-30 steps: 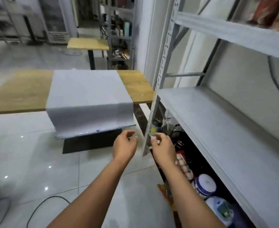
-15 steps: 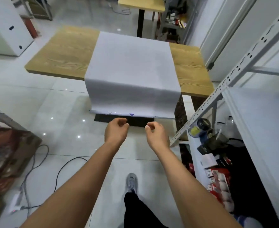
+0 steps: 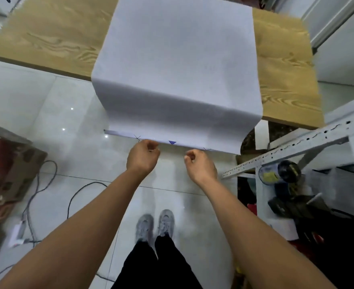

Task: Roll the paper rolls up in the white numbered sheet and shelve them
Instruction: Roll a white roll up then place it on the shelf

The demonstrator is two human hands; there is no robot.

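Fingers (image 3: pixel 151 146) of the left hand (image 3: pixel 142 158) are curled in tight, their tips right at the hanging lower edge of the white sheet (image 3: pixel 178 59); whether they already pinch the paper I cannot tell; well to the left of and below them lie a cardboard box (image 3: pixel 11 170) and loose cables (image 3: pixel 46 184) on the tiled floor; above and beyond them the sheet lies flat on the wooden table (image 3: pixel 46 34) and drapes over its near side, and no paper rolls show on it; just left of these fingers a thin cross (image 3: pixel 137 137) is drawn on the edge, just right of them a small purple triangle (image 3: pixel 172 142); no numbers can be read on the sheet; the right hand (image 3: pixel 202 165) is close beside, its fingers (image 3: pixel 189 156) likewise curled with thumb meeting forefinger just under the edge, and again a grip on the paper cannot be confirmed; to the right of them stands the shelf rack (image 3: pixel 286 151), a can (image 3: pixel 270 174) on it bearing a yellow label too blurred to read; my judgement is that a pull with one hand ahead of the other would start the roll crooked; a tug could drag the whole sheet off the table; its right corner might catch on the rack's perforated post.
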